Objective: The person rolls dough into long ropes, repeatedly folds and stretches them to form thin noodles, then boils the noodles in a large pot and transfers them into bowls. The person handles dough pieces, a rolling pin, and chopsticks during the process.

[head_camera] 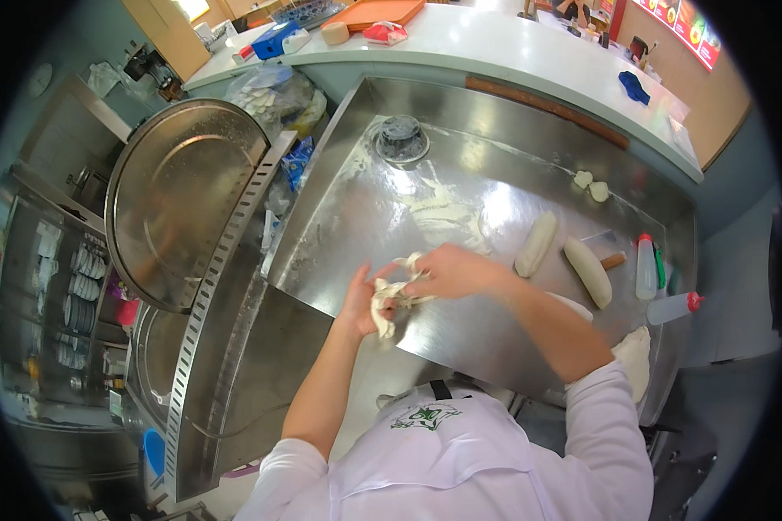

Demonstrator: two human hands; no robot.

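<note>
Strands of pale dough hang between my two hands, just above the near edge of a stainless steel worktable. My left hand supports one end, with the dough draped over its fingers and palm. From the right side, my right hand pinches the other part, slightly blurred. To its right lie two dough logs, one beside the other. A flatter dough piece sits near my right sleeve, and another is partly hidden under my right forearm.
A metal bowl stands at the back left on floured steel. Two squeeze bottles with red caps, one upright-looking and one slanted, are at the right. Small dough bits lie near the back wall. A large round metal lid leans at the left.
</note>
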